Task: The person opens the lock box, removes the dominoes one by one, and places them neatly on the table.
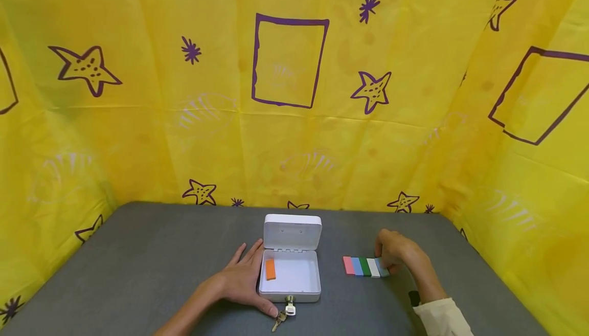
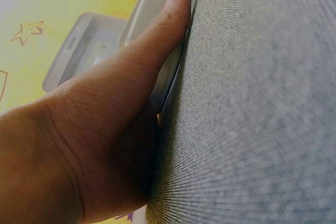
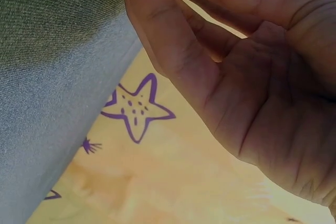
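A white metal cash box (image 1: 290, 297) stands on the grey table with its lid (image 1: 292, 232) raised. One orange block (image 1: 270, 269) lies inside, near the left wall. Along the box's left side rests my left hand (image 1: 244, 277), fingers spread and the thumb extended along the front, close to the keys (image 1: 279, 319). To the right of the box, flat blocks lie side by side in a row: pink (image 1: 348, 265), blue, green (image 1: 365, 266), white (image 1: 373, 268) and a greyish-blue block (image 1: 381, 268). My right hand (image 1: 398, 250) bends over that end, its fingers pinching the greyish-blue block; the fingertips are partly hidden.
A key (image 1: 290, 308) sits in the lock at the box's front, linked to the others. Yellow cloth (image 1: 294, 147) with purple starfish hangs around the back and sides of the table (image 1: 184, 239). Table surface lies between the box and the row.
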Available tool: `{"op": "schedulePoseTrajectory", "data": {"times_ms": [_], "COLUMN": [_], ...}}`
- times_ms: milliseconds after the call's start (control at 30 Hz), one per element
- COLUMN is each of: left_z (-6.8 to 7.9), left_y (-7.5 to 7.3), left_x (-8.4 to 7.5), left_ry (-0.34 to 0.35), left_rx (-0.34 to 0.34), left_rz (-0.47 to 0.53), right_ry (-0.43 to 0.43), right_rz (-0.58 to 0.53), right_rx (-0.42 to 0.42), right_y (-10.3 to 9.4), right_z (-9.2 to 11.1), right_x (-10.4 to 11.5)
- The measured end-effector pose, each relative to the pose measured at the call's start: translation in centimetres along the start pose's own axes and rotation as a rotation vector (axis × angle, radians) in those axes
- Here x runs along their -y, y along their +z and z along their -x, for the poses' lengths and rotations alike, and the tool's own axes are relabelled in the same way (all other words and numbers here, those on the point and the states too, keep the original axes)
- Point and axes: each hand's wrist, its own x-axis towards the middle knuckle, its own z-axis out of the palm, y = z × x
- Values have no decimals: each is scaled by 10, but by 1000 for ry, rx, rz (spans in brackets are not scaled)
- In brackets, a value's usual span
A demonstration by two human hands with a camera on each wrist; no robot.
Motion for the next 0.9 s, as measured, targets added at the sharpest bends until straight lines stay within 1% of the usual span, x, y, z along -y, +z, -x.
{"op": "schedulePoseTrajectory", "data": {"times_ms": [167,267,400,567,667,767,900], "left_z": [2,1,0,6,10,10,5], "left_y": [-4,-2,-1,-9,-12,-12,-6], "left_x": [-3,-2,-1,-13,-19,-19,-10], "left_ry": [10,18,7,-5,-8,-8,-1], "left_rx": [3,-1,6,22,18,15,4], "left_rz": [-16,-17,-13,-39,-63,-74,-36], "right_ry": [13,15,0,6,10,-9,-98], "right_rz": [-28,-33,-28,-31,-25,-17,-30], "right_rx": [4,9,10,21,18,-17,-101], "right_y": [0,1,1,0,-1,-2,-4], "right_z": [-1,-1,-1,-2,-1,0,2], "right_x": [0,0,0,0,1,4,8]}}
